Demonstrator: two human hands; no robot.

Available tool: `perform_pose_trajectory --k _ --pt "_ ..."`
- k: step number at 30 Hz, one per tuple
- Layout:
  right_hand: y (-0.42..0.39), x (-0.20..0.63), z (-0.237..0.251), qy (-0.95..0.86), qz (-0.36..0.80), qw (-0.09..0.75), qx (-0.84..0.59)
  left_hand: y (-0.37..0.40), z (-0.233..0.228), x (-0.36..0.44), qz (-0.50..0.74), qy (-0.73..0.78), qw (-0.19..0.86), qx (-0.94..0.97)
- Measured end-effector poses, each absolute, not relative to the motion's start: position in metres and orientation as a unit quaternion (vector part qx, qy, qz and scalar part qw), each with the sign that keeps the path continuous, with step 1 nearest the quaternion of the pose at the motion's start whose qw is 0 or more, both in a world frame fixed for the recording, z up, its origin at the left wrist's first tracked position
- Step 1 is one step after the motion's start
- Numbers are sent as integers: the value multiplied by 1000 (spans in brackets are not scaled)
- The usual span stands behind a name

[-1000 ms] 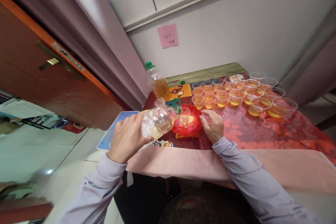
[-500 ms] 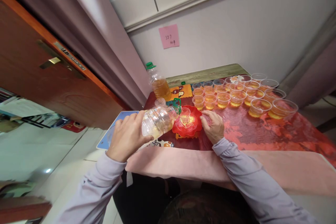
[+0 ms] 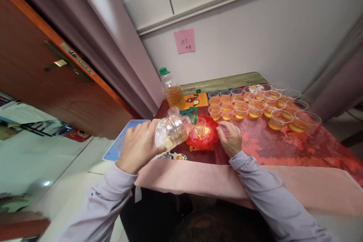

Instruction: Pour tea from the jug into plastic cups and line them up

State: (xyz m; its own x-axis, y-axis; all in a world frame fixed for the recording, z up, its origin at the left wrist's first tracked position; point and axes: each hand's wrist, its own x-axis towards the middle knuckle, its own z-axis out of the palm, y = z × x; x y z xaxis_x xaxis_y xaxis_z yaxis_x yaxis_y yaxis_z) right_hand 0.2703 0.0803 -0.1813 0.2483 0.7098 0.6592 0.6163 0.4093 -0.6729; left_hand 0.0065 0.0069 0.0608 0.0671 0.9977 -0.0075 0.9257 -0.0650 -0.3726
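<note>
My left hand [image 3: 141, 144] is wrapped round a clear plastic bottle [image 3: 171, 131] with a green handle ring at its neck. The bottle is tilted, mouth to the right, with pale yellow liquid inside. Its neck reaches the rim of a small clear cup [image 3: 200, 125] that stands in a red wavy-edged dish [image 3: 209, 140]. My right hand [image 3: 231, 139] pinches the right edge of that dish between thumb and fingers. Whether liquid is flowing into the cup, I cannot tell.
Several clear cups of amber liquid [image 3: 242, 109] stand in rows on the right. A larger bottle with a green cap [image 3: 174, 94] is at the back left, near another clear cup [image 3: 173, 111]. A loose green cap [image 3: 198, 91] lies behind. A pink cloth [image 3: 193, 176] covers the front edge.
The view has shifted slightly. Both hands keep their hold, and the bottle stays tilted over the cup at about the same angle.
</note>
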Motion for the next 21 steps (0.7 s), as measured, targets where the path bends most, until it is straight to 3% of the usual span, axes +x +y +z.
perform_pose_trajectory --k 21 --pt "80 271 -181 -607 45 577 -545 7 66 9 133 -671 140 -716"
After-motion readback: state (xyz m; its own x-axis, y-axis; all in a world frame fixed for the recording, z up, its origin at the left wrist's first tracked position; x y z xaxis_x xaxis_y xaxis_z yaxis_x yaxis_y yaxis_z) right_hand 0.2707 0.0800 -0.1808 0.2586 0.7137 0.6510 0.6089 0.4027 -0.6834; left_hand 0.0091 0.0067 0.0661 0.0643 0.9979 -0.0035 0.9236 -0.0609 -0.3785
